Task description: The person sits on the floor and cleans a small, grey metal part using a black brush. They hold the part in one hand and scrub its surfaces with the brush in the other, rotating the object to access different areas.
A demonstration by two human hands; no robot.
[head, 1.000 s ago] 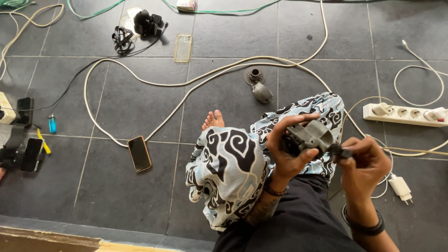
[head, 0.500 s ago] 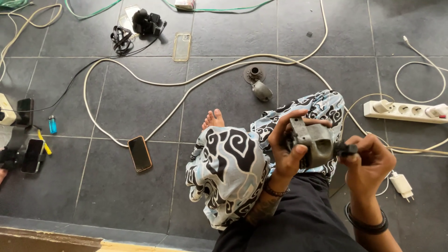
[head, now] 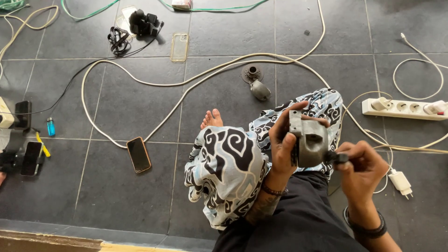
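Note:
I sit cross-legged on a dark tiled floor in patterned black, white and blue trousers. My left hand grips a grey metal housing, held upright above my lap. My right hand pinches a dark tool handle whose tip goes into the housing's right side. Two small grey metal parts, a round toothed one and a cap-like one, lie on the floor beyond my knees.
A white power strip with plugs lies at right, a white charger near my right knee. Cream cables loop over the tiles. A phone, a clear phone case, a blue lighter and black gear lie left.
My left hand has turned the grey housing more upright. My right hand has stayed at its right side with the tool handle.

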